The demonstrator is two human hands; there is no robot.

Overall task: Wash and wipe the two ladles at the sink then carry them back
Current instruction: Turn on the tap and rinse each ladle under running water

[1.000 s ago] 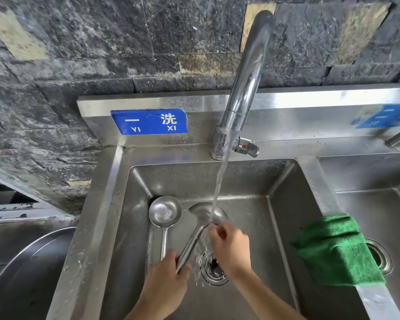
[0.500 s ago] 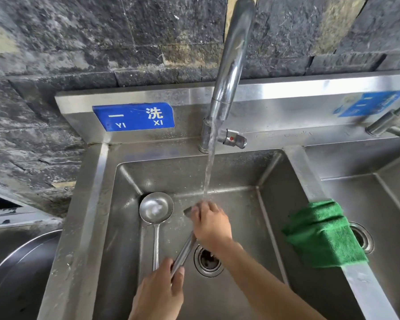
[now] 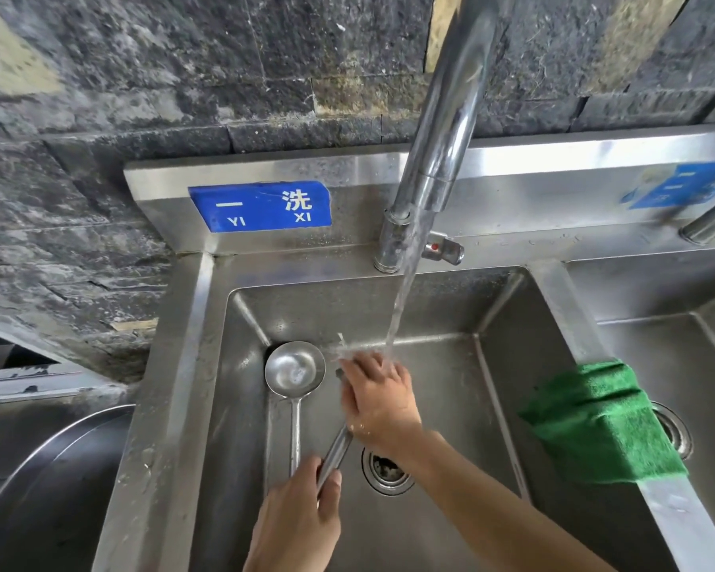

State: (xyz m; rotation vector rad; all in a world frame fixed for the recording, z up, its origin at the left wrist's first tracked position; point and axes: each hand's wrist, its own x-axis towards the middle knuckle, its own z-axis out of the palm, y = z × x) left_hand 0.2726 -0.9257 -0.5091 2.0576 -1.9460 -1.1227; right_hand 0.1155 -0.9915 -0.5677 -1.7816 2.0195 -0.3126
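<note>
Two steel ladles are in the left basin of the steel sink [image 3: 170, 398]. One ladle [image 3: 294, 373] lies on the basin floor, bowl up, handle pointing toward me. My left hand [image 3: 296, 526] grips the handle of the second ladle [image 3: 336, 452]. My right hand [image 3: 378, 396] covers that ladle's bowl under the running water, so the bowl is almost fully hidden. Water pours from the tall tap [image 3: 442, 158] onto the back of my right hand.
A green cloth [image 3: 599, 423] hangs over the divider between the two basins. The drain [image 3: 387, 468] sits just right of the held handle. The right basin has its own drain and a second tap [image 3: 710, 220]. A large round metal pan [image 3: 38, 489] stands at the lower left.
My right hand has moved up from the ladle's neck onto its bowl, under the water stream. The left hand keeps its hold on the handle. The camera view shifted slightly.
</note>
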